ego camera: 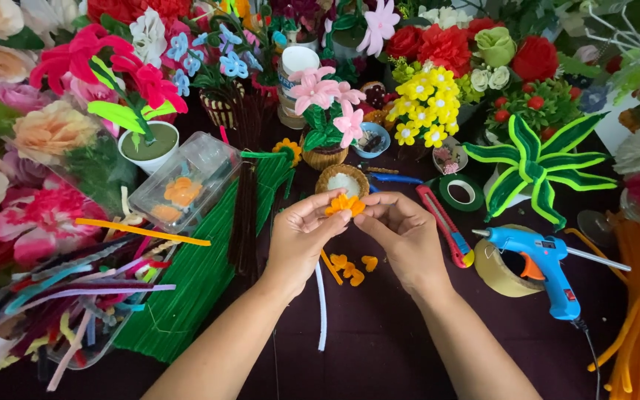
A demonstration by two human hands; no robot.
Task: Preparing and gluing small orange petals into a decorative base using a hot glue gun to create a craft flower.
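Left hand (301, 237): at centre frame, thumb and fingers pinched together on the left edge of the orange chenille flower (345, 204), likely steadying it so the other hand can work the petals.
Right hand (401, 233): just right of it, fingertips closed on the flower's right edge; both hands lift it off the bench (379, 348), probably to bring it close under the eyes.
Orange flower: small, fuzzy, bright orange, with short rounded loops bunched as petals; partly hidden by the fingertips, so its underside cannot be told.
Loose orange pieces (351, 268): a few curled bits on the bench just below the hands, within easy reach.
White stem (321, 307): a thin white chenille strip lying below the left hand.
Glue gun (546, 268): blue, at right of frame, propped nozzle-left on its stand, well apart from the hands.
Utility knife (444, 226): red, just right of the right hand.
Green tape roll (461, 192): beyond the knife, toward upper right.
Clear box (187, 181): upper left of the hands, holding orange pieces.
Green stems (201, 274): a laid-out bundle to the left.
Finished flowers (424, 104): crowded along the top, kept out of the working space.
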